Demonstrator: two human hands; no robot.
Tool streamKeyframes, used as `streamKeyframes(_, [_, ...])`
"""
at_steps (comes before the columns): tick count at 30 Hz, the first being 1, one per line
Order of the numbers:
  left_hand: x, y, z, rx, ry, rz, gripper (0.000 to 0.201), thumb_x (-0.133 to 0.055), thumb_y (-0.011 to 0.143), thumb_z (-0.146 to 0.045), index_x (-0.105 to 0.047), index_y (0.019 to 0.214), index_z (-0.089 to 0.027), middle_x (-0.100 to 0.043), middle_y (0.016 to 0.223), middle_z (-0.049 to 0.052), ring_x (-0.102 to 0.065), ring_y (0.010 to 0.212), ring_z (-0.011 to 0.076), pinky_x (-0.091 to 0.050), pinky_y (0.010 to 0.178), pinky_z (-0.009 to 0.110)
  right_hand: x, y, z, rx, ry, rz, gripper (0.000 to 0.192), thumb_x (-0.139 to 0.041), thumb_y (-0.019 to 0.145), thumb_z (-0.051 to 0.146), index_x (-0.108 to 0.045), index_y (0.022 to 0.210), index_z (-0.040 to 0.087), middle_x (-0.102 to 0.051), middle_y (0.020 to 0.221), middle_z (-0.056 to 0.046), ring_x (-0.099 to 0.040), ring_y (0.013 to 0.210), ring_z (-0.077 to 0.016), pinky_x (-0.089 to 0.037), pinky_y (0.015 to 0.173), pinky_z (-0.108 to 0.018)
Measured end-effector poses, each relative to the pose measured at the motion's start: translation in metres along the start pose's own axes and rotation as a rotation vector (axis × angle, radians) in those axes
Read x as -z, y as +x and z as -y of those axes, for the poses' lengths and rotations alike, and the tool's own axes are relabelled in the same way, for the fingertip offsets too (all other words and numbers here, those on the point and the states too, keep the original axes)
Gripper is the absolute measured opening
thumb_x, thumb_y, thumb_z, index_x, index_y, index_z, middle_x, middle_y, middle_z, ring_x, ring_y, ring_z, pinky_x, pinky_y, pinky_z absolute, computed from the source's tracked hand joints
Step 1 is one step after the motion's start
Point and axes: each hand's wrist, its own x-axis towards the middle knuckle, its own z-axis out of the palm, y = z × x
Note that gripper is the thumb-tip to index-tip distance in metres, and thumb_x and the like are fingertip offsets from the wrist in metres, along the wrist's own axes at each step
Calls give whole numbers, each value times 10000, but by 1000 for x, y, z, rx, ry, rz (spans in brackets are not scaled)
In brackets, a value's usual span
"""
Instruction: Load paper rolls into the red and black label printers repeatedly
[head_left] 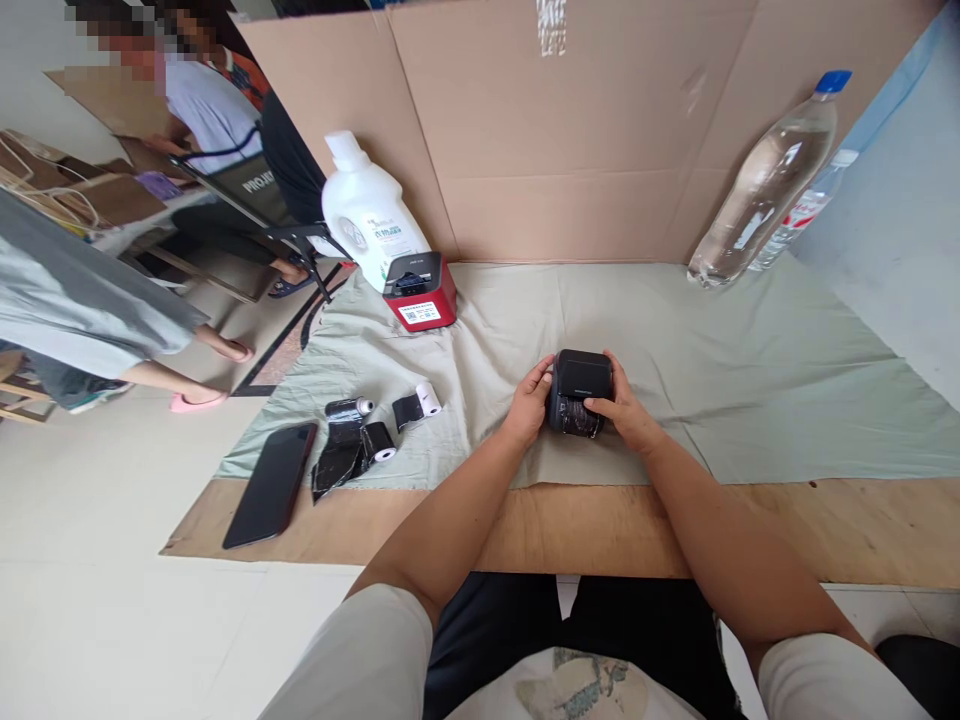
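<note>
A small black portable printer (583,376) sits between my hands on the cloth, with a glossy black wrapped roll (580,419) showing at its near side. My left hand (530,401) is closed against the printer's left side, fingers toward its top corner. Gripping the right side, my right hand (627,408) has its thumb across the front, by the glossy roll. To the left lie several small paper rolls: one partly unwrapped white roll (428,399), and a pair of rolls (379,441) with black film around them.
A black phone (271,485) lies at the front left edge. A red and black box-shaped device (421,292) stands before a white detergent bottle (371,215). Clear bottles (772,185) lean against the cardboard wall (570,130) at right. People are at the left.
</note>
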Motion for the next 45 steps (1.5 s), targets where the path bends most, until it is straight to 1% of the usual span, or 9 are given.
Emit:
streamKeyframes(4, [-1, -2, -1, 9, -8, 10, 489, -674, 841, -425, -599, 1275, -210, -719, 1097, 52, -644, 1028, 194, -452, 1003, 360, 0, 0, 6, 47, -10, -53, 835, -687, 765, 584, -346, 1454, 258, -562, 1380, -115, -530, 1279, -275, -414, 1102, -485])
streamKeyframes(8, [-6, -9, -6, -44, 82, -2, 485, -646, 854, -515, -597, 1238, -223, -686, 1131, 51, -609, 1085, 207, -447, 990, 341, 4, 1, 9, 60, -126, -181, 617, -581, 779, 719, -563, 1149, 225, -663, 1114, -98, -607, 1068, -264, -486, 973, -442])
streamKeyframes(15, [-14, -17, -9, -84, 343, -46, 320, -578, 901, -505, -619, 996, -203, -660, 896, 26, -599, 892, 180, -466, 844, 290, 8, 3, 7, -15, -343, -289, 609, -393, 805, 823, -521, 721, 234, -508, 645, 11, -502, 633, -167, -434, 591, -299])
streamKeyframes(22, [-5, -4, -13, -27, 824, -209, 349, -571, 891, -394, -546, 603, -200, -572, 720, 39, -571, 800, 214, -414, 793, 324, 7, 14, -5, -12, -747, -315, 560, -358, 871, 695, -548, 620, 232, -579, 654, -36, -525, 699, -196, -371, 642, -308])
streamKeyframes(27, [-9, -10, -20, -181, 960, -275, 120, -601, 869, -280, -614, 790, -191, -608, 894, 83, -564, 906, 231, -429, 885, 373, 6, 16, -8, -58, -822, -300, 428, -393, 885, 540, -632, 707, 234, -643, 762, -65, -553, 763, -220, -385, 698, -327])
streamKeyframes(31, [-19, -24, -29, -345, 1137, -17, 72, -639, 848, -263, -666, 800, -217, -682, 909, 83, -529, 1011, 271, -378, 967, 429, 7, 16, -10, -61, -835, -289, 406, -400, 898, 500, -670, 764, 227, -668, 807, -75, -574, 790, -227, -400, 725, -335])
streamKeyframes(36, [-28, -30, -41, -229, 1395, 324, 247, -552, 932, -309, -703, 1124, -271, -694, 1191, 46, -448, 1187, 296, -263, 1049, 514, 7, 17, -11, -47, -882, -287, 389, -395, 925, 456, -669, 784, 219, -689, 825, -70, -576, 814, -213, -389, 717, -313])
streamKeyframes(41, [-32, -31, -47, -222, 1651, 424, 326, -413, 998, -313, -674, 1167, -214, -627, 1213, 100, -414, 1256, 318, -197, 1090, 577, 4, 17, -7, -74, -950, -274, 385, -385, 938, 419, -667, 783, 210, -697, 844, -76, -577, 824, -213, -362, 698, -305])
streamKeyframes(45, [-32, -30, -49, -214, 1591, 446, 251, -440, 995, -315, -635, 1127, -227, -631, 1230, 78, -414, 1291, 285, -201, 1118, 550, 4, 17, -6, -71, -965, -268, 395, -384, 938, 424, -672, 771, 212, -700, 837, -79, -579, 813, -213, -354, 683, -304])
